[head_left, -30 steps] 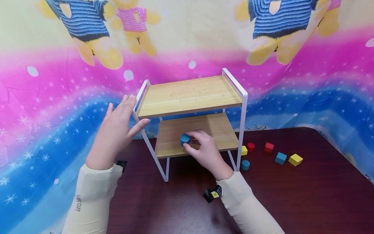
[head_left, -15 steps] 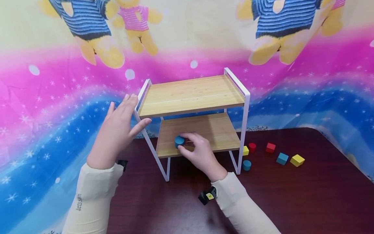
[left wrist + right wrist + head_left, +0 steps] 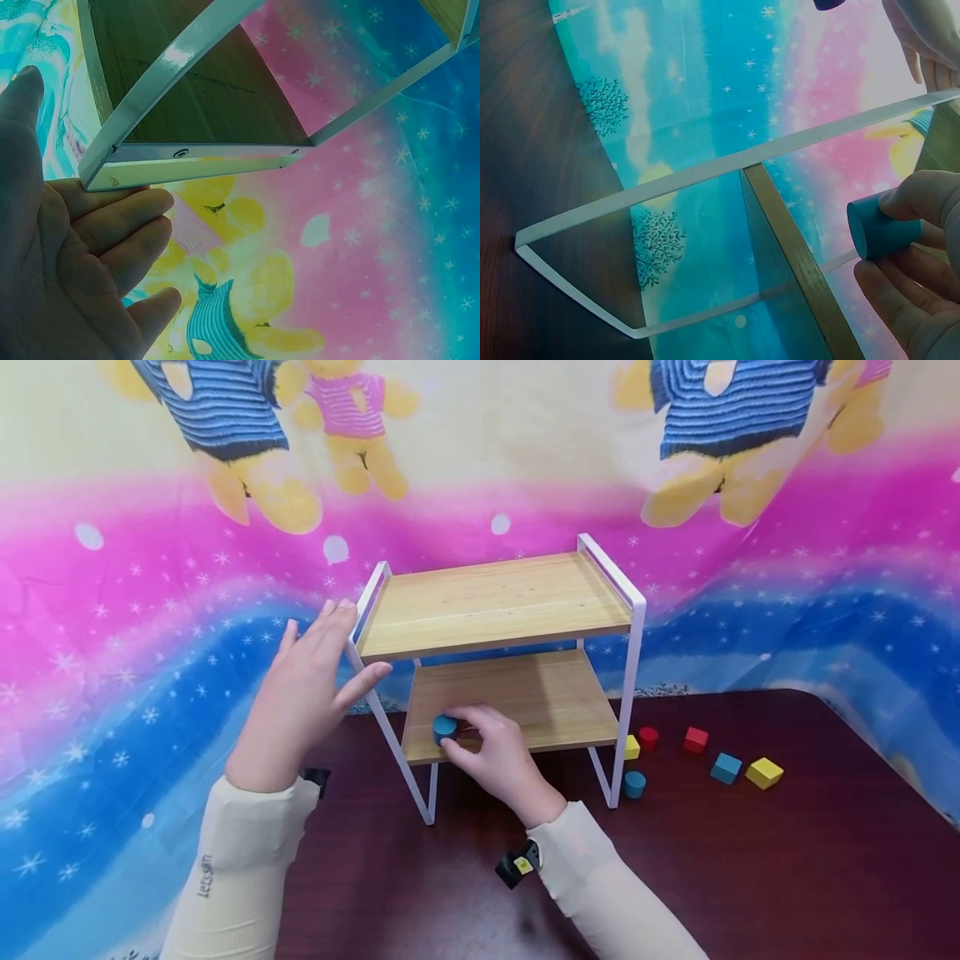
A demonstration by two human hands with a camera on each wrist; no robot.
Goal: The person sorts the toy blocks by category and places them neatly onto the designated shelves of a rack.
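Observation:
My right hand pinches a blue cylinder block between thumb and fingers, over the left front part of the lower shelf. In the right wrist view, the cylinder shows a gap to the board. On the left, my left hand has its fingers extended along the white metal side frame of the two-tier rack. The left wrist view shows the fingers right at the corner of that frame, with the thumb spread away.
To the right of the rack lie a red cylinder, a blue cylinder, a red cube, a blue cube and a yellow block. Another yellow block is partly behind the rack's right leg. A printed cloth hangs behind.
My right hand has moved left along the lower shelf with the blue cylinder in its grasp. The left hand stays at the frame; the whole view has shifted slightly.

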